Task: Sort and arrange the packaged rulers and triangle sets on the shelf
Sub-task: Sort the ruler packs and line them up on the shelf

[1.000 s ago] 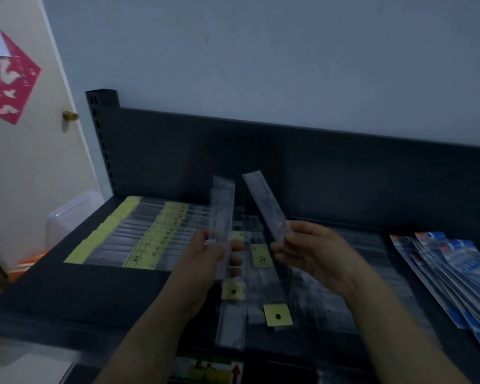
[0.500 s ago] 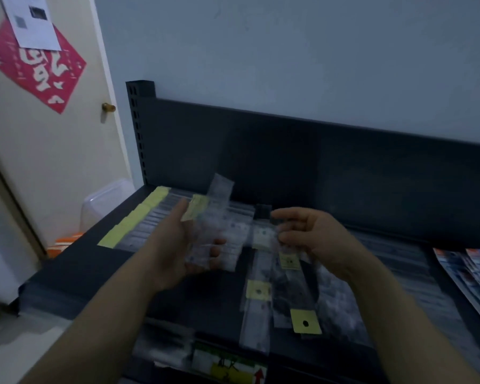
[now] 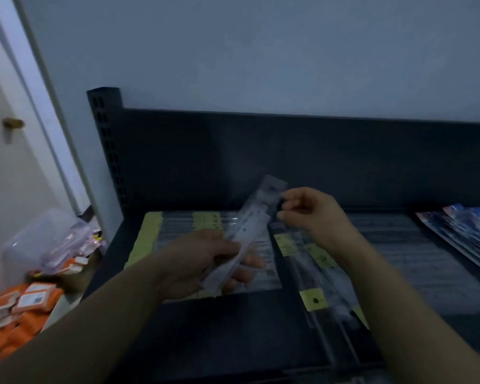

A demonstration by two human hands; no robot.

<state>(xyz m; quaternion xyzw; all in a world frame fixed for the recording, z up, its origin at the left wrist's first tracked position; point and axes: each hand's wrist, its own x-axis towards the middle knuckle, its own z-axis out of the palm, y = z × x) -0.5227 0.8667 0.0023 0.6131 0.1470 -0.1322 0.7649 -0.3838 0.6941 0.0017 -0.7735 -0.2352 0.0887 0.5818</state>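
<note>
My left hand (image 3: 200, 261) grips a bundle of clear packaged rulers (image 3: 248, 227), tilted up to the right above the dark shelf (image 3: 227, 331). My right hand (image 3: 313, 214) hovers with curled fingers, its fingertips at the bundle's top end; the blur hides whether it pinches the bundle. Beneath my left hand lies a flat row of ruler packets with yellow labels (image 3: 205, 220). Loose packets with yellow tags (image 3: 313, 299) lie askew under my right forearm. Blue-printed packets (image 3: 471, 228) fan out at the far right.
More clear packets (image 3: 405, 245) cover the shelf's right half. The shelf's back panel and perforated post (image 3: 104, 139) stand behind. Left of the shelf are a clear plastic box (image 3: 45, 236), orange packs (image 3: 20, 303) and a door with a brass knob (image 3: 11, 124).
My left hand has tilted its bundle up to the right. My right hand, which let go of its single ruler packet before the previous frame, has moved to the bundle's top end. The view has swung left.
</note>
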